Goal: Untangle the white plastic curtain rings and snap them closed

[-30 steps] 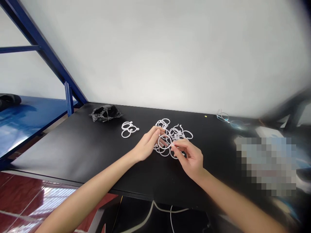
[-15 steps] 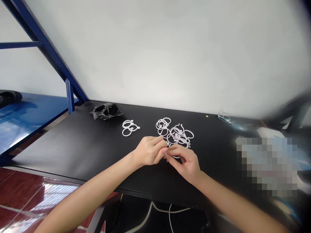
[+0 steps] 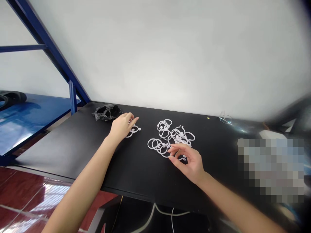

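My left hand (image 3: 122, 127) is over a small group of white plastic rings (image 3: 136, 129) with little knobbed ends, toward the left of the black table. Its thumb is stretched out apart from the bent fingers, and the hand partly hides those rings. My right hand (image 3: 190, 160) hovers at the near edge of a larger pile of white rings (image 3: 164, 134). Its thumb and fingers curve toward each other with a small gap between the tips, close by a ring. Some rings of the pile lie behind its fingers.
A crumpled black plastic bag (image 3: 107, 112) lies open at the back left of the table (image 3: 80, 139). Clear-framed glasses (image 3: 225, 119) rest near the wall. A blurred-out object (image 3: 269, 168) is at the right. A blue metal frame (image 3: 55, 61) stands at the left.
My hands have parted. The left moved left and away from me to the small ring group; the right stayed by the pile, where several rings at its near left are uncovered.
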{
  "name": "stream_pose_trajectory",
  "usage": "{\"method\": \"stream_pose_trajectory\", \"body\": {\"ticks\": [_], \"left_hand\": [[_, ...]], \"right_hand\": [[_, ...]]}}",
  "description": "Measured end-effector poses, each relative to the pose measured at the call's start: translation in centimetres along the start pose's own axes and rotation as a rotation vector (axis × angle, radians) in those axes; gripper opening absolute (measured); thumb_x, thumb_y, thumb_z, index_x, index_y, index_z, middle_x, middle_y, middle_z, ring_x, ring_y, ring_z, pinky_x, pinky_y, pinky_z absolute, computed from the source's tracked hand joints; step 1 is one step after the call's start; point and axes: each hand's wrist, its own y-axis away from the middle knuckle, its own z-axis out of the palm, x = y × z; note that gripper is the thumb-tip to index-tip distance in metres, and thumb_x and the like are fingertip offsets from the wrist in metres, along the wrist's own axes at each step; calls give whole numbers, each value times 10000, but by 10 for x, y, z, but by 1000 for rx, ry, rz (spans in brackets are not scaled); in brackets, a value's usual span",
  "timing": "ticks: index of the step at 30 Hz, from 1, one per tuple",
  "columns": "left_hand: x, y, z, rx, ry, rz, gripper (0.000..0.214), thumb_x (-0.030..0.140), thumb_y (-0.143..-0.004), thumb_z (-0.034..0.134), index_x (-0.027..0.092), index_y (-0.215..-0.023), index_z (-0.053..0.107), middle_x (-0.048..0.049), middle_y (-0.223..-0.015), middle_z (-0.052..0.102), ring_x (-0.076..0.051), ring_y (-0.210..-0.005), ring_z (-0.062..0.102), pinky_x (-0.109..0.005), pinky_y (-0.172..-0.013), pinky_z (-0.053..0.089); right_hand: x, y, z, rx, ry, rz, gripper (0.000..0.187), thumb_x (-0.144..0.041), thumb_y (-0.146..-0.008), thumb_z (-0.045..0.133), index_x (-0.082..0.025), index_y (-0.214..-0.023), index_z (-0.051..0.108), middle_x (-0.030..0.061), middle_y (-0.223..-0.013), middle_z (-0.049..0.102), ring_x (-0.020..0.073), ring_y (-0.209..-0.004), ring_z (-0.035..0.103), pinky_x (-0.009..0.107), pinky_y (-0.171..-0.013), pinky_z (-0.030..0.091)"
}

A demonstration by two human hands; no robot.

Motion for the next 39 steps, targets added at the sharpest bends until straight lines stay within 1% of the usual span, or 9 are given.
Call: {"method": "stream_pose_trajectory", "body": {"ticks": [3, 6, 13, 17, 19, 23, 30, 36, 39], "left_hand": [[5, 1, 9, -26, -140, 32, 343, 453, -974, 426, 181, -872, 608, -60, -827, 672, -224, -866, 612, -257, -565, 350], [11, 3, 11, -47, -162, 18, 360, 476, -967, 433, 178, -887, 619, -65, -846, 680, -233, -886, 605, -257, -561, 355], [12, 6, -3, -13, -128, 17, 410, 464, -982, 386, 179, -854, 651, -71, -849, 673, -230, -880, 587, -270, -567, 380], [21, 9, -6, 59, 53, 119, 320, 389, -978, 416, 189, -891, 650, -59, -898, 670, -207, -909, 579, -264, -637, 425], [30, 12, -5, -11, 221, 223, 245, 343, -959, 456, 196, -901, 643, -34, -887, 667, -170, -859, 588, -247, -671, 438], [44, 19, 1, -270, 409, 330, 125, 259, -891, 527, 197, -893, 636, 27, -701, 623, -100, -590, 534, -223, -587, 410], [44, 21, 9, -377, 428, 351, 127, 184, -773, 581, 187, -877, 653, 19, -723, 610, -101, -586, 518, -226, -575, 400], [49, 22, 10, -327, 435, 356, 58, 116, -754, 571, 167, -749, 596, 21, -696, 573, -99, -598, 517, -224, -576, 408], [52, 24, 10, -255, 491, 389, 74, 114, -799, 559, 166, -788, 611, 6, -756, 598, -100, -638, 556, -222, -604, 435]], "right_hand": [[0, 0, 0, 14, 25, -5, 303, -121, -813, 681, -249, -1083, 630, 10, -856, 705, 124, -657, 666, 247, -574, 580], [-1, 0, 0, 16, 47, -26, 266, -116, -816, 672, -240, -1048, 632, 5, -836, 699, 118, -630, 659, 248, -573, 577], [-3, -2, -1, 23, 75, -51, 218, -101, -829, 643, -226, -1009, 636, 9, -815, 698, 122, -634, 660, 246, -570, 567], [-3, -3, -1, 30, 84, -53, 199, -92, -835, 628, -221, -986, 639, 9, -801, 697, 126, -638, 662, 249, -575, 563], [-3, -3, -1, 28, 87, -59, 197, -89, -835, 626, -220, -982, 640, 9, -798, 696, 128, -641, 662, 252, -580, 562], [-4, -4, -1, 25, 95, -60, 193, -84, -835, 621, -215, -976, 642, 12, -800, 692, 130, -648, 661, 250, -576, 558], [-6, -5, -2, 15, 112, -54, 163, -87, -841, 617, -210, -942, 646, 15, -800, 683, 127, -650, 653, 250, -581, 552], [-3, -3, -2, 8, 158, -53, 144, -99, -857, 606, -210, -942, 641, 7, -790, 674, 118, -632, 640, 243, -575, 544], [0, -4, -3, -92, 268, -112, 198, -133, -867, 602, -210, -1046, 640, 51, -934, 697, 161, -785, 674, 295, -687, 583]]}}
